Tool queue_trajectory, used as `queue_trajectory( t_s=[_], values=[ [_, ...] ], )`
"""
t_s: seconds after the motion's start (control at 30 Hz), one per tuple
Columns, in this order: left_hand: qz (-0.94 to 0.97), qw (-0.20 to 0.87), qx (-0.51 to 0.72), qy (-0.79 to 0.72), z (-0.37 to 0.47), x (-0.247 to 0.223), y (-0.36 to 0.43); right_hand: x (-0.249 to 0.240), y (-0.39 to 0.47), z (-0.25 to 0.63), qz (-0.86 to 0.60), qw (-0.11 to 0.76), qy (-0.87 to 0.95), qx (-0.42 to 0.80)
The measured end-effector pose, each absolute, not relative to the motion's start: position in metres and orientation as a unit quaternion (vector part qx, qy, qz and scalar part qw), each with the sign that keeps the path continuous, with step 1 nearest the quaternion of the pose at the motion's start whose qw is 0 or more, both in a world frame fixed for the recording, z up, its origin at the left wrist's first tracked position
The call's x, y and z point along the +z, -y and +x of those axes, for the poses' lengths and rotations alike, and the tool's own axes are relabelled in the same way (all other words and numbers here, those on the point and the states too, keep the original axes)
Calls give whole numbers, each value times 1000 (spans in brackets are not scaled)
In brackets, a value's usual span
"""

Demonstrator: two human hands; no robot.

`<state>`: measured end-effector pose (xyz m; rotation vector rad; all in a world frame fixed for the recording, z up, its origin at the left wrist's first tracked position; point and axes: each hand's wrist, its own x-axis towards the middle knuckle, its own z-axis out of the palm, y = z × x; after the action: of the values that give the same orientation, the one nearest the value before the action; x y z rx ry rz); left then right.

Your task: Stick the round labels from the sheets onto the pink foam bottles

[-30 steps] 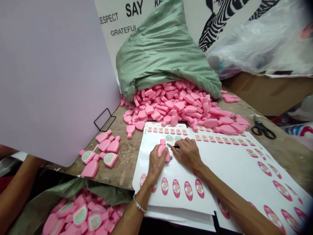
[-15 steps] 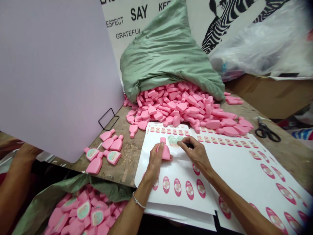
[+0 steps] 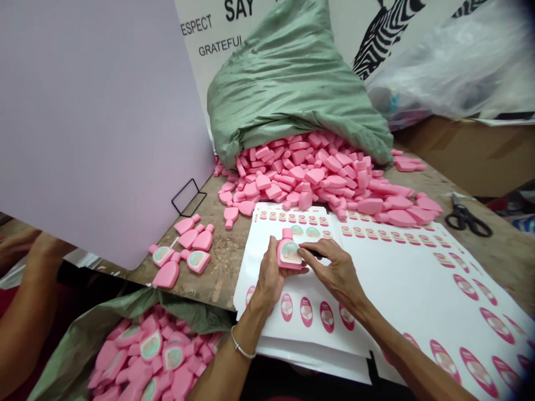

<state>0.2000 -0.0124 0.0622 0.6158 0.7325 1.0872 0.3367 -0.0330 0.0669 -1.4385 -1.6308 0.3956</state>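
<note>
My left hand (image 3: 270,277) is closed around a small pink bottle (image 3: 287,234), held upright above the sticker sheets. A green and cream sticker (image 3: 290,252) lies against the bottle's front. At its right edge, the thumb and forefinger of my right hand (image 3: 336,271) are pinched together. A thin black object (image 3: 316,254), partly hidden, shows between my right fingers; its kind is unclear. Under both hands is a white sticker sheet (image 3: 307,287) with oval pink stickers near its front edge and green ones (image 3: 312,233) behind the bottle.
A pink bottle heap (image 3: 309,172) spills from a green sack (image 3: 288,94). Several bottles (image 3: 167,274), some labelled, lie left. Below, another sack (image 3: 75,340) holds bottles. Black scissors (image 3: 466,218) lie right. A pale panel (image 3: 104,122) stands left, beside another person's arm (image 3: 31,295).
The sticker has moved with my right hand from above the sheet onto the bottle's front. My left hand has turned the bottle slightly. The view has shifted a little.
</note>
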Motion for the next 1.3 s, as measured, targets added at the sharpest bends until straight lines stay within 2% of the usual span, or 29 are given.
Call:
queue_trajectory(
  t_s=[0.5,0.7,0.87,1.0,1.07,1.2,1.3],
  values=[
    [259,759,495,-333,199,68,11,66,33,333,-581,439,679,98],
    [321,760,482,-295,194,72,13,70,31,334,-569,443,690,65],
    [321,787,457,-263,188,74,15,71,29,342,-564,373,737,-7],
    [317,809,424,-257,183,75,17,75,23,362,-628,332,698,-90],
    [316,816,408,-261,181,76,19,80,21,367,-660,356,661,-41],
    [332,825,380,-255,186,79,30,84,24,352,-633,373,641,221],
    [361,830,347,-247,183,78,42,77,25,336,-615,370,617,324]
  ],
)
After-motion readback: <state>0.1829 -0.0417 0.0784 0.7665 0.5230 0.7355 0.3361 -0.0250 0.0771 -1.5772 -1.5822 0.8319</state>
